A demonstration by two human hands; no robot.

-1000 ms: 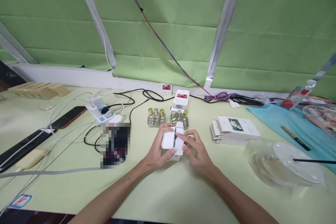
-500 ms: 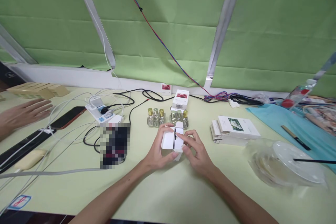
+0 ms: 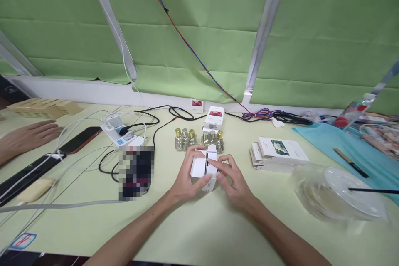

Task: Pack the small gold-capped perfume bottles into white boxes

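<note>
Near the middle of the table (image 3: 193, 232), a white box (image 3: 209, 186) with its top flaps raised is held by the left hand (image 3: 188, 176), the fingers wrapped around the far left side and the thumb laid along the near edge. The box's right side is touched by the right hand (image 3: 232, 181), its fingers bent and its index finger laid over the top; whether anything is pinched there cannot be told. To the right, a bagged tub (image 3: 346, 195) is seen, with a knife (image 3: 351, 163) laid on blue cloth (image 3: 314, 136) beyond it. Cartons (image 3: 282, 149) are stacked between tub and hands. To the left, a phone (image 3: 81, 139) is crossed by cables, and another person's hand (image 3: 34, 135) is rested flat beyond it. Just past the box, six bottles (image 3: 185, 140) are stood in two threes. Behind them, a red-pictured box (image 3: 214, 118) is placed, backed by green blinds (image 3: 193, 37).
</note>
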